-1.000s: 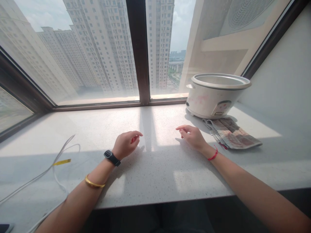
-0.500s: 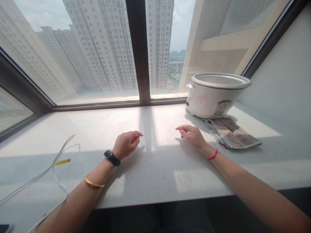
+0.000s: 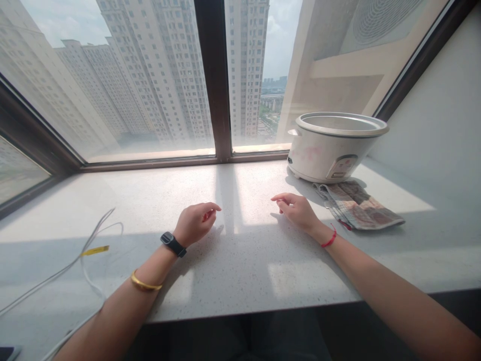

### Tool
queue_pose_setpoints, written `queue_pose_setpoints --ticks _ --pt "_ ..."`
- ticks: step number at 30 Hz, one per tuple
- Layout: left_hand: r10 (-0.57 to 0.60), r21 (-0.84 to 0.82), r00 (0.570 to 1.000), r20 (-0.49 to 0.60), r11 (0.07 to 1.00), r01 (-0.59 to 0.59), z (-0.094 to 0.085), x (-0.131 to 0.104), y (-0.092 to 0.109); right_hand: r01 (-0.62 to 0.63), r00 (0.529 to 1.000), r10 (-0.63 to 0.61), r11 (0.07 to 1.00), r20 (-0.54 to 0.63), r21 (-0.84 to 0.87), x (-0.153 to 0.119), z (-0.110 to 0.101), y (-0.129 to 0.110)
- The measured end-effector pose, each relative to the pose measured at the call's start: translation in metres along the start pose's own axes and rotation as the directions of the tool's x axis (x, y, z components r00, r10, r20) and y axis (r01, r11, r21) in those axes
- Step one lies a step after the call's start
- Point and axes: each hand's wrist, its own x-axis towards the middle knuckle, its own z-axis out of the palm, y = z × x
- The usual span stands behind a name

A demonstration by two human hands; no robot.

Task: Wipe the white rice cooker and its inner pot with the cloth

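Note:
My left hand (image 3: pixel 196 223) is over the pale speckled counter (image 3: pixel 240 271), its index finger pointing right and the other fingers loosely curled. Nothing shows in it. On that wrist are a black band (image 3: pixel 173 244) and a gold bangle (image 3: pixel 146 282). Opposite, my right hand (image 3: pixel 296 210) points its index finger left, the rest half bent, also holding nothing visible. A red string bracelet (image 3: pixel 330 237) circles the right wrist. Nearest to this hand lies a folded patterned cloth (image 3: pixel 366 205). Behind the cloth stands a white rice cooker (image 3: pixel 319 155) without a lid.
White cables (image 3: pixel 56 275) with a yellow tag (image 3: pixel 95 250) run along the left side of the counter, passing by my left forearm. A dark object (image 3: pixel 9 352) shows at the bottom left corner. Windows with a brown frame (image 3: pixel 221 100) rise behind; a wall (image 3: pixel 439 115) bounds the right.

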Motion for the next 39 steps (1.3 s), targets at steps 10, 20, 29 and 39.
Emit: queue_pose_setpoints --ticks 10,20,29,39 --pt "-0.003 0.004 1.000 0.006 1.000 0.003 0.0006 0.0000 -0.0010 -0.008 1.000 0.008 1.000 0.005 0.005 -0.0005 0.0005 -0.0006" --pt "-0.001 0.004 1.000 0.009 1.000 0.001 0.0004 0.0004 -0.0006 -0.007 1.000 0.007 1.000 0.011 0.001 -0.0002 0.0001 -0.0011" --pt "0.012 0.007 1.000 0.000 1.000 -0.012 0.0008 0.0008 -0.0004 -0.004 1.000 0.004 1.000 0.013 0.003 -0.0006 0.0006 -0.0012" --pt "0.001 0.006 1.000 0.011 1.000 -0.001 0.0006 0.0007 -0.0004 -0.016 1.000 0.016 1.000 0.024 -0.008 -0.0006 -0.0003 -0.0029"
